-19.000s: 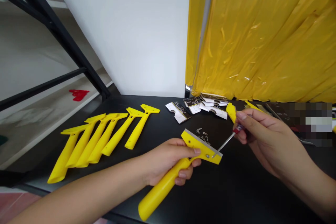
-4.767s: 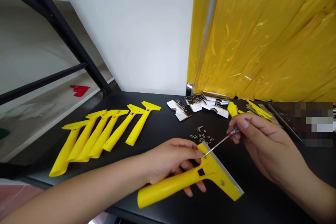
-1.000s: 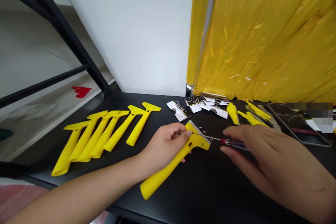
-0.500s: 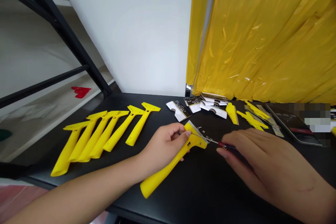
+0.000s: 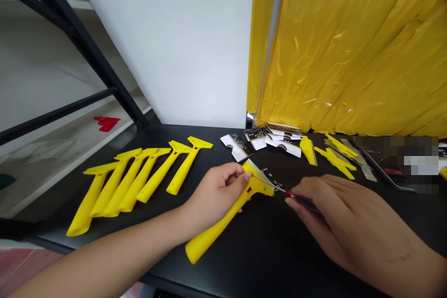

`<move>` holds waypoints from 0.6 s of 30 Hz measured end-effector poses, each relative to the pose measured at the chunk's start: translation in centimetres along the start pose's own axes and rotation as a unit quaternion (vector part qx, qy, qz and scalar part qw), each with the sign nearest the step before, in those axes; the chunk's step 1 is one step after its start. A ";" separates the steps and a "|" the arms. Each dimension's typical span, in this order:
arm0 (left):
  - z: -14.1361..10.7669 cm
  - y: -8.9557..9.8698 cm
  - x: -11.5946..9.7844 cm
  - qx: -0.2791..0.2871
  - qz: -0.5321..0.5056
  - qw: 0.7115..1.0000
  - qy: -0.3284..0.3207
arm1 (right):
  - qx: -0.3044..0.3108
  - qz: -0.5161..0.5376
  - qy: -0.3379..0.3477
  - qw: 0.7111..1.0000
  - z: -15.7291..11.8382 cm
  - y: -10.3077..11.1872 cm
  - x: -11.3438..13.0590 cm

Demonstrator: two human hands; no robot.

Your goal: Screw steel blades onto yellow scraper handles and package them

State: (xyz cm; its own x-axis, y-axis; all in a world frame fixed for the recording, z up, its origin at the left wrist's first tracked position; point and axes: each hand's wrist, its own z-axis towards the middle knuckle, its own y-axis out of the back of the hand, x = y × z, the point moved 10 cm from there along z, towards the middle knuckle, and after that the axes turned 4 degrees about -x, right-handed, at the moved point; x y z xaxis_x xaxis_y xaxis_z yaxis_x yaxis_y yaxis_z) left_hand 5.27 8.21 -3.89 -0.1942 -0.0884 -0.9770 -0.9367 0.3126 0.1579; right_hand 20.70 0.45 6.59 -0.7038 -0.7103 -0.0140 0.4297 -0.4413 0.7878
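A yellow scraper (image 5: 218, 235) with a metal blade along its head lies slanted on the black table, its handle toward me. My left hand (image 5: 220, 191) is closed around the scraper's head, thumb on top near the screwdriver's tip. In my right hand (image 5: 342, 219) is a screwdriver (image 5: 291, 194) with a dark red handle, its thin shaft lying across the scraper's head to the left thumb. The fingers hide the exact point of contact. Small screws and nuts (image 5: 274, 181) are scattered just beyond the blade.
Several yellow scraper handles (image 5: 153, 172) lie in a row at the left. Behind the work are printed cards (image 5: 282, 144), yellow covers (image 5: 335, 160) with blades, and a dark device (image 5: 380, 160) at the right. A white panel (image 5: 174, 46) and a black-framed shelf (image 5: 115, 88) stand beyond.
The right hand and screwdriver have shifted slightly left in the picture, along with a small shift of the whole view. Both hands keep their grips.
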 end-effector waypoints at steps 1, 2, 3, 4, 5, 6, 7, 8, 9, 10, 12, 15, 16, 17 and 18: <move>0.0 0.0 0.0 -0.001 -0.001 1.000 0.000 | -0.004 -0.005 -0.006 1.000 0.0 0.1 -0.1; 0.0 0.0 -0.1 0.000 -0.002 1.000 -0.001 | -0.005 -0.006 -0.014 1.000 0.0 0.2 -0.3; 0.0 0.0 -0.1 0.001 -0.004 1.000 -0.001 | -0.005 -0.004 -0.022 1.000 0.0 0.2 -0.5; 0.0 0.0 -0.1 0.003 -0.005 1.000 -0.003 | 0.002 0.001 -0.027 1.000 0.0 0.2 -0.6; 0.0 -0.1 -0.2 0.004 -0.004 1.000 -0.004 | 0.012 0.002 -0.032 0.999 0.0 0.1 -0.7; 0.0 -0.1 -0.2 0.005 -0.003 1.000 -0.005 | 0.023 0.000 -0.033 0.999 0.0 -0.1 -0.7; 0.0 -0.1 -0.2 0.005 -0.001 1.000 -0.007 | 0.029 -0.003 -0.031 0.999 0.0 -0.1 -0.7; 0.0 -0.1 -0.3 0.003 0.002 1.000 -0.008 | 0.027 -0.008 -0.028 0.999 0.1 0.0 -0.7; 0.0 0.0 -0.3 0.000 0.002 1.000 -0.009 | 0.020 -0.011 -0.026 0.999 0.1 0.1 -0.6; 0.0 0.1 -0.3 -0.003 0.001 1.000 -0.009 | 0.017 -0.009 -0.023 1.000 0.2 0.2 -0.6; 0.1 0.1 -0.3 -0.005 -0.003 1.000 -0.009 | 0.020 -0.004 -0.018 1.000 0.2 0.2 -0.5; 0.1 0.1 -0.2 -0.003 -0.001 1.000 -0.009 | 0.049 -0.007 -0.015 0.999 0.1 -0.5 -0.5; 0.1 0.1 -0.2 -0.002 0.000 1.000 -0.009 | 0.044 -0.009 -0.016 0.999 0.1 -0.5 -0.6; 0.1 0.1 -0.2 -0.004 0.001 1.000 -0.010 | 0.034 -0.011 -0.017 0.999 0.1 -0.3 -0.7; 0.1 0.2 -0.2 -0.005 0.000 1.000 -0.011 | 0.027 -0.013 -0.016 0.999 0.1 -0.2 -0.7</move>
State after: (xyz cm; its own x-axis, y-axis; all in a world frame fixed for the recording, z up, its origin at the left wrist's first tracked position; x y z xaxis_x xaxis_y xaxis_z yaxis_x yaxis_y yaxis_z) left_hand 5.18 8.39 -3.70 -0.1886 -0.0680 -0.9797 -0.9396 0.3025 0.1599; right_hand 21.02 1.09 6.47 -0.7327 -0.6804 -0.0159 0.3803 -0.4287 0.8195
